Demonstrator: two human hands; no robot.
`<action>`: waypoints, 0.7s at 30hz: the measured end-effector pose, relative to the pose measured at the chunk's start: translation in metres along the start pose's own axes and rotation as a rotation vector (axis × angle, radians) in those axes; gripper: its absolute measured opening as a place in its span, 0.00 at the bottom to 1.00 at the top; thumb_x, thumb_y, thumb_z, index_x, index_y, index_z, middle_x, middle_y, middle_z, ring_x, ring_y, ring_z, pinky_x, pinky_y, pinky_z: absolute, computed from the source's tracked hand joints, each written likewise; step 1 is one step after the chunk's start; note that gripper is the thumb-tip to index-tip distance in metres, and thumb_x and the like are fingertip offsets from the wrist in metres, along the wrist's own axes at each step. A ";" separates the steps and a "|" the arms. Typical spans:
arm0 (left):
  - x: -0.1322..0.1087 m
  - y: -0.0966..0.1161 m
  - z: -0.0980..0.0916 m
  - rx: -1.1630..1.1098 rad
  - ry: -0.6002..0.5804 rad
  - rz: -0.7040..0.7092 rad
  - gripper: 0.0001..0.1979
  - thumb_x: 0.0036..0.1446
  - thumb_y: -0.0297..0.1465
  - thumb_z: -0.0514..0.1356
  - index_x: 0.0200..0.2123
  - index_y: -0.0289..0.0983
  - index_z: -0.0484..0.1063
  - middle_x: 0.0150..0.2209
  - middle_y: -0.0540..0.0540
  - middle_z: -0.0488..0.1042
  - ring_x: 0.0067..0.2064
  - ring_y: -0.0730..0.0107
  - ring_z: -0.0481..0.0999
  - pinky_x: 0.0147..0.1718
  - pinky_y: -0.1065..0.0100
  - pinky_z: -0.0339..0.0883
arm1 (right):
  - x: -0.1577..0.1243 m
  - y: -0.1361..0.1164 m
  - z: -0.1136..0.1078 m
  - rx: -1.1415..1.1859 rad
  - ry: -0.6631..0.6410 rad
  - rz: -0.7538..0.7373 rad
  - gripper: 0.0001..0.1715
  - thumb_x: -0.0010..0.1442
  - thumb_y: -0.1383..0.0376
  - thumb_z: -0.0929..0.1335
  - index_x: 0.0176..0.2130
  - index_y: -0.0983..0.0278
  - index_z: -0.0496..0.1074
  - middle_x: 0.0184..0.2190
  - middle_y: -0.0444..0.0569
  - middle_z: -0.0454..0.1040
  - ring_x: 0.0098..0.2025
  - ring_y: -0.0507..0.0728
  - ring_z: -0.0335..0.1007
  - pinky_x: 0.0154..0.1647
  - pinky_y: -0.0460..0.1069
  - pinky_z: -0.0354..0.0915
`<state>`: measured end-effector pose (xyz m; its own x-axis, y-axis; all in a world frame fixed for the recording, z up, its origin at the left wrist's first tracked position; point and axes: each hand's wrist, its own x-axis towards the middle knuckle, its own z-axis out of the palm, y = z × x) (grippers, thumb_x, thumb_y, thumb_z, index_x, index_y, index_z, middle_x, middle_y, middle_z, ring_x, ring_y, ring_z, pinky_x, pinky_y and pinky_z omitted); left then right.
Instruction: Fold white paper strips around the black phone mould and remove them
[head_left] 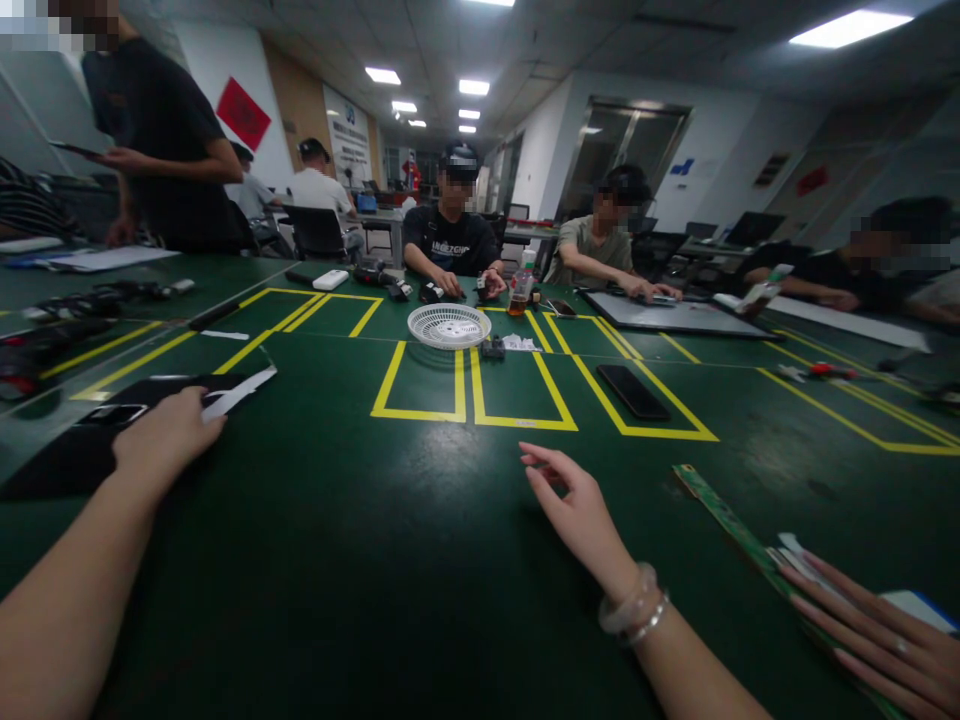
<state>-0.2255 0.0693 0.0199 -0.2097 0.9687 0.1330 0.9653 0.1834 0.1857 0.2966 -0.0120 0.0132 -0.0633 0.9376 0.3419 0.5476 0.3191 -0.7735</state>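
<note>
My left hand (169,430) is closed on a white, flat, pointed strip (240,393), its kind unclear. That hand is above a black flat sheet or case (56,455) on the table's left side, and a dark phone-like thing (129,413) lies beside the wrist. My right hand (574,505), wearing bracelets (634,605) at the wrist, hovers over the green table (390,560) with nothing in it. Its fingers are loosely bent and apart. A black phone (632,391) lies beyond it, inside a yellow tape outline.
Another person's hand (885,630) rests at lower right on a green patterned strip (731,530). A white basket (450,326) stands mid-table near a small black part (493,348). A bottle (520,285) stands behind. Several people sit around the far side.
</note>
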 end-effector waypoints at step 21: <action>-0.093 0.187 0.028 -0.541 -0.293 1.036 0.15 0.68 0.34 0.56 0.56 0.43 0.69 0.53 0.45 0.71 0.52 0.63 0.72 0.49 0.65 0.69 | -0.010 -0.010 0.004 -0.373 -0.438 -0.342 0.26 0.64 0.61 0.70 0.60 0.55 0.66 0.50 0.46 0.77 0.51 0.58 0.72 0.63 0.62 0.57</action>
<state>-0.0210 0.0180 0.0151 0.7374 0.6285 0.2473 0.4498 -0.7301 0.5144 0.2883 -0.0238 0.0149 -0.5750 0.7864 0.2259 0.6829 0.6133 -0.3969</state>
